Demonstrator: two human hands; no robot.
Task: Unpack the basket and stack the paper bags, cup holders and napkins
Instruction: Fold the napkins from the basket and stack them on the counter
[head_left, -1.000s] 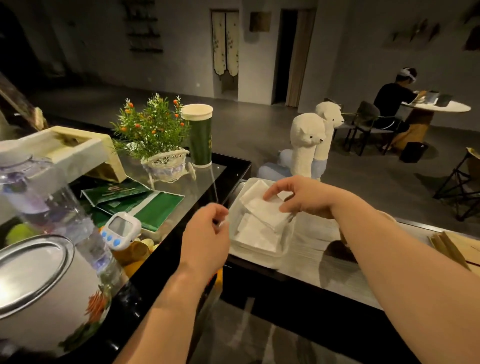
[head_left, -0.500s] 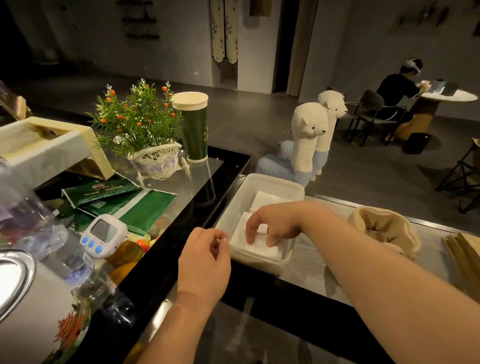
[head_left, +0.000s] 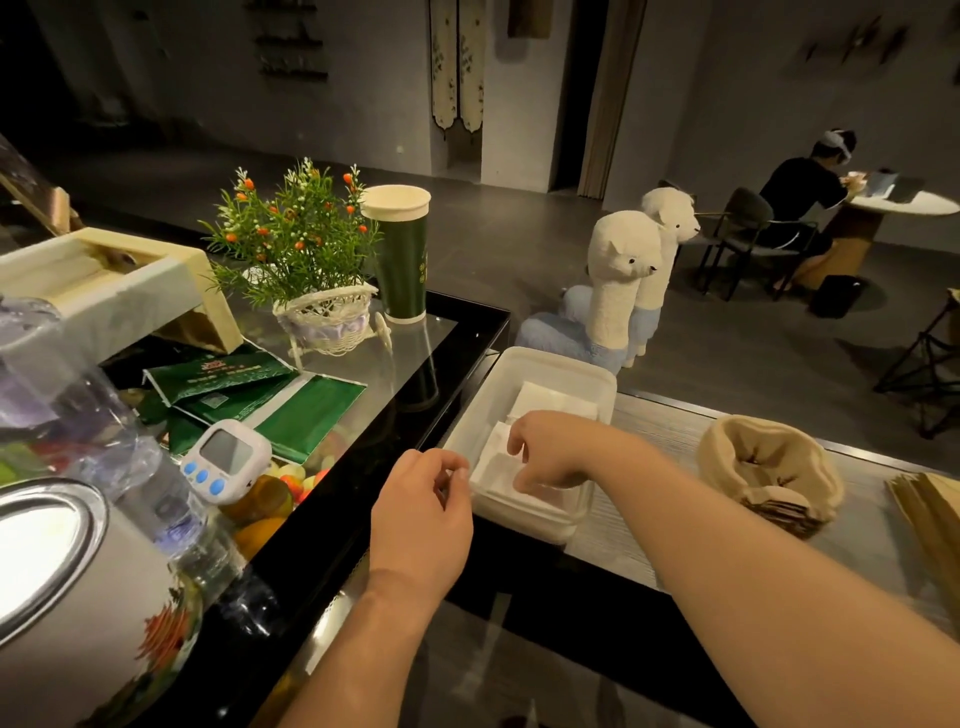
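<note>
Napkins (head_left: 498, 467) right under your right hand (head_left: 550, 452)

The stack lies flat in the white box (head_left: 561, 358), whose long side runs away from you. Your right fingers bend down onto it; pinching or just pressing is hard to tell. Your left hand (head_left: 421, 509) hangs curled beside the box's near corner, maybe holding nothing. The basket (head_left: 727, 447) sits off to the right, nearer your right hand.

Print on the green packets (head_left: 311, 410) and cup (head_left: 402, 265) is blurred; nothing legible.
</note>
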